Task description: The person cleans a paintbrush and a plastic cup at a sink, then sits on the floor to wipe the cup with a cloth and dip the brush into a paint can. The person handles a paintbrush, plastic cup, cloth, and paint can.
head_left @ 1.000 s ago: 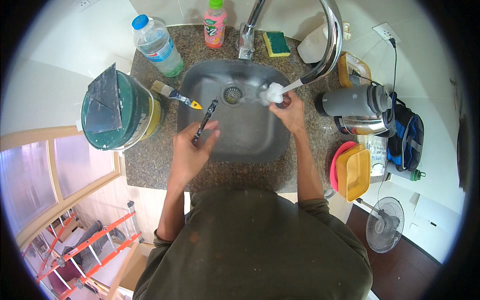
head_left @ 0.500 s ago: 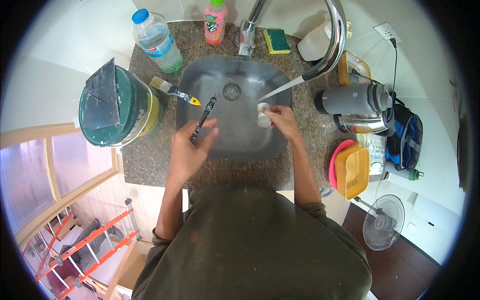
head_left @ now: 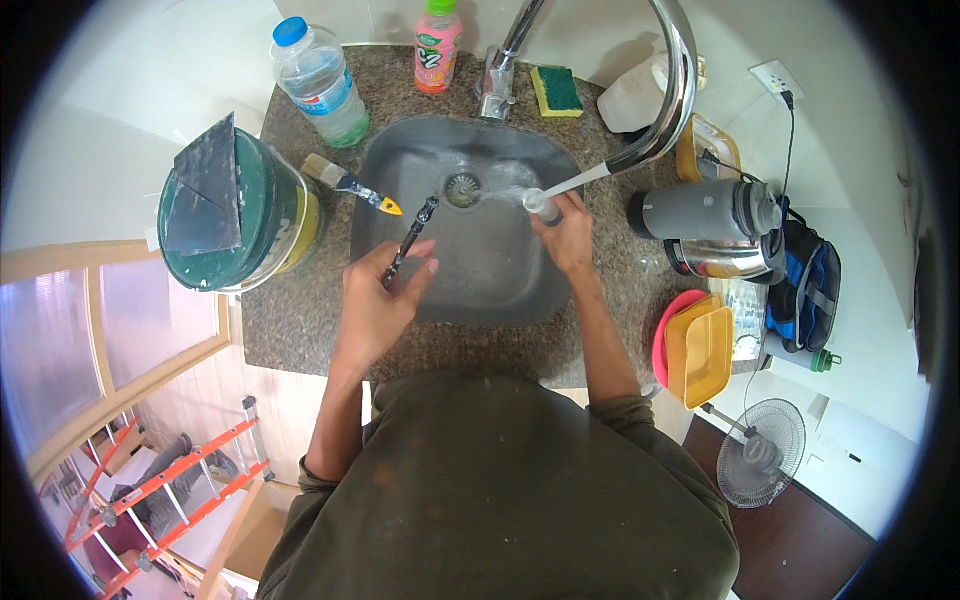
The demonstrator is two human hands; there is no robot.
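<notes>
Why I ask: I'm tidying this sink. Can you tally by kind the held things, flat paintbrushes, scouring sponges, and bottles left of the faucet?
Held things: 2 (slim dark stick, left hand; small whitish container, right hand)
Flat paintbrush: 1
Scouring sponge: 1
Bottles: 2 (blue-capped water bottle, green-capped pink bottle)
Total: 6

White container (head_left: 543,207) raised nearer the faucet (head_left: 650,145) — into its stream (head_left: 578,182); water (head_left: 510,193) now splashes drainward.
</notes>
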